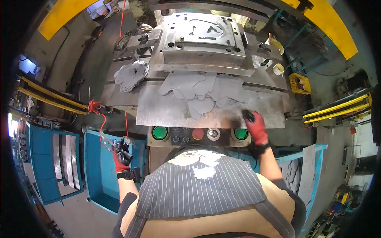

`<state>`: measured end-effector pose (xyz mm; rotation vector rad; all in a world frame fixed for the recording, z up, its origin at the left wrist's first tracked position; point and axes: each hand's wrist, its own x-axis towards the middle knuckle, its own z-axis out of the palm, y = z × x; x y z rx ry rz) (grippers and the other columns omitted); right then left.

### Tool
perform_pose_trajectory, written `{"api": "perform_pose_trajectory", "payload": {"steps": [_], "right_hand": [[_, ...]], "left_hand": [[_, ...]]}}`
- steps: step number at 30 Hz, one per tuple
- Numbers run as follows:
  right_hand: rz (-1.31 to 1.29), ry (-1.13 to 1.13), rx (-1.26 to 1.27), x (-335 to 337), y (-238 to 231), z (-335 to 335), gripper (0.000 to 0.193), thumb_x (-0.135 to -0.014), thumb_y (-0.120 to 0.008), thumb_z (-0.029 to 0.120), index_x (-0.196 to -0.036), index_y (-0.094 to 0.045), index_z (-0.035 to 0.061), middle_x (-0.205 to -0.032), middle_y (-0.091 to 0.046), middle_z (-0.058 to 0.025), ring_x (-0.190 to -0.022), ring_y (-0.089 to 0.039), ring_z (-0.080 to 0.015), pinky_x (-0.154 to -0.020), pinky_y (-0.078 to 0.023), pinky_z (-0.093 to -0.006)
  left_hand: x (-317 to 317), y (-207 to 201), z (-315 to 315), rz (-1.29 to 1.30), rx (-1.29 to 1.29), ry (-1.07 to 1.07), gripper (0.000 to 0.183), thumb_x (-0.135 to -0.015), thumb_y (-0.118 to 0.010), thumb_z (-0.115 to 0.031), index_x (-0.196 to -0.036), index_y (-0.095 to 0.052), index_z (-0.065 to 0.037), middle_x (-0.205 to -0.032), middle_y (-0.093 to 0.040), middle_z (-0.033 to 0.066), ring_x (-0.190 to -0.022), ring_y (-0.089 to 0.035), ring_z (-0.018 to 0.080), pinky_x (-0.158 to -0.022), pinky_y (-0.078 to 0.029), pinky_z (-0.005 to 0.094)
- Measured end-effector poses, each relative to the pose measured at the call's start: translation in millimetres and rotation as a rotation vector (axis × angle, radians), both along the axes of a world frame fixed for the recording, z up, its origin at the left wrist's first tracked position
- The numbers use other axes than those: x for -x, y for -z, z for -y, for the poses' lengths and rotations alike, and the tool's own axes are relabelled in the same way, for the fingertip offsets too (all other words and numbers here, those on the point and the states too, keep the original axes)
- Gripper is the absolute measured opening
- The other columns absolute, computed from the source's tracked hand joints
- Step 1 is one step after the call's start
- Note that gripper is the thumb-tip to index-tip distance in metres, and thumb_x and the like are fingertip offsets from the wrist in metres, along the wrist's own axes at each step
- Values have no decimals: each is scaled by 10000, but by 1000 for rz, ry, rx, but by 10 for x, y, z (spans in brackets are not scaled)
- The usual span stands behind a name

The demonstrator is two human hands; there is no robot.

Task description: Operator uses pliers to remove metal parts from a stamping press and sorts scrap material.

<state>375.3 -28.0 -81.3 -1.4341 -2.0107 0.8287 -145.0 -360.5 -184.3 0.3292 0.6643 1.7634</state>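
Observation:
My right hand [256,126], in a red glove with black fingers, is over the front right part of a shiny metal plate [158,113]. Its fingers are bunched together; anything in them is hidden. My left hand [123,156], gloved alike, is curled above the blue bin [97,166] at my left. A thin shape shows by its fingertips, too unclear to name. Overlapping flat grey sheet-metal pieces [202,89] lie on the plate, beyond my right hand. Another pile of grey pieces [131,76] sits to the left of them.
Behind the pieces stands a steel die block [202,35] with cut-outs. A control panel [186,135] with green buttons and a red one lies before me. An air gun [104,108] and red hose [103,129] hang at left. Yellow guards [337,31] flank the press.

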Motion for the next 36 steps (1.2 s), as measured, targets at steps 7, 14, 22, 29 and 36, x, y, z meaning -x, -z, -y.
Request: {"api": "perform_pose_trajectory", "payload": {"steps": [7, 14, 22, 29, 36], "right_hand": [[339, -646, -466, 2205, -307, -315, 698, -669, -653, 349, -1217, -372, 22, -1228, -388, -188, -1123, -376, -354, -951, -286, -443], [729, -432, -589, 2482, 355, -275, 728, -739, -556, 288, -1287, -214, -48, -1269, -303, -292, -1173, -308, -410, -991, -209, -491], [530, -483, -404, 1645, -693, -142, 428, -668, -537, 119, -1095, -539, 108, -963, -565, -134, -891, -519, -295, -815, -384, -402], [-864, 152, -48, 233, -520, 34, 360, -675, -590, 8, -1034, -562, 26, -1022, -568, -143, -986, -532, -227, -833, -423, -314], [-1496, 458, 515, -593, -189, 54, 283, -812, -495, 175, -1069, -531, 60, -1060, -555, -84, -984, -527, -176, -817, -442, -350]], "left_hand": [[-565, -1169, -871, -557, 489, -472, 196, -868, -470, -206, -1014, -482, -75, -716, -525, 22, -506, -467, 70, -409, -390, 197], [-598, -941, -1737, -1073, 223, -209, 299, -885, -448, -172, -1156, -438, -47, -901, -556, 60, -693, -553, 127, -498, -432, 243], [-998, -1995, -3610, -1723, 95, 35, 385, -849, -509, -219, -1155, -440, 5, -941, -578, 196, -838, -546, 236, -750, -419, 316], [-1381, -2322, -4416, -2223, 294, 237, 414, -827, -477, -312, -1151, -452, -55, -950, -578, 203, -876, -545, 360, -740, -429, 419], [-1263, -2272, -4364, -2051, 171, 164, 407, -826, -487, -304, -1126, -456, -32, -936, -586, 194, -887, -552, 351, -744, -432, 413]]}}
